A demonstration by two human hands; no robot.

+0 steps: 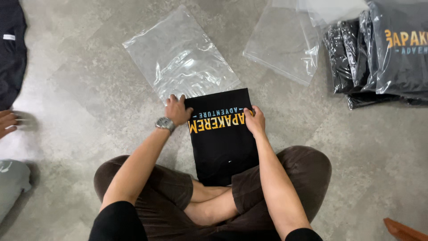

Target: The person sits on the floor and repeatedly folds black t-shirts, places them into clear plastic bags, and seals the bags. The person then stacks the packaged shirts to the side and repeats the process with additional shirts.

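You get even, soft daylight; glare streaks the clear plastic bag point(180, 56), faint shadows hug the concrete floor point(356, 147), focus sharp.

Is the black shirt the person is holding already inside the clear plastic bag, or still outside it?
Outside. The folded black shirt lies on the floor with its top edge at the clear bag's mouth, left hand and right hand gripping its corners.
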